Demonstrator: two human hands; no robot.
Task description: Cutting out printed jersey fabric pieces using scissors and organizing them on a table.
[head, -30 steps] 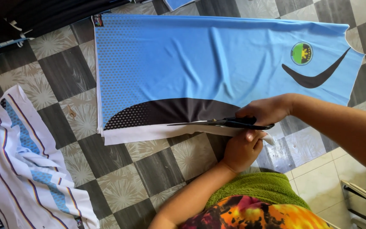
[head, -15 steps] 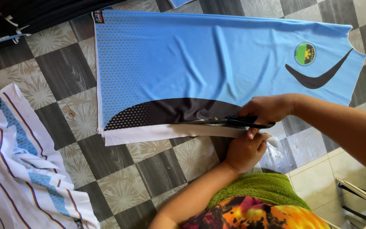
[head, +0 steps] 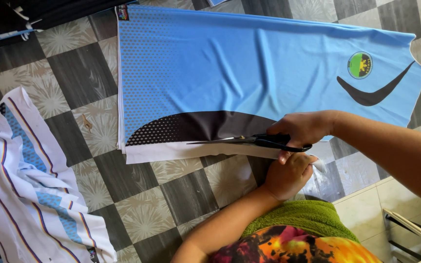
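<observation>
A large blue fabric panel (head: pixel 249 73) is lying flat on the grey checkered floor tiles (head: pixel 181 195), filling the far middle of the scene; a black curved band and a white strip (head: pixel 171 152) are running along its near edge. The right hand (head: pixel 304 127) is gripping the black handles of a pair of scissors (head: pixel 249 141), its fingers closed through the loops, with the blades pointing left along the line where black meets white. The left hand (head: pixel 288 175), just near of the scissors, is pinching the white strip of cut fabric between clenched fingers. Striped white and blue cloth pieces (head: pixel 25 185) are lying at the near left, well apart.
</observation>
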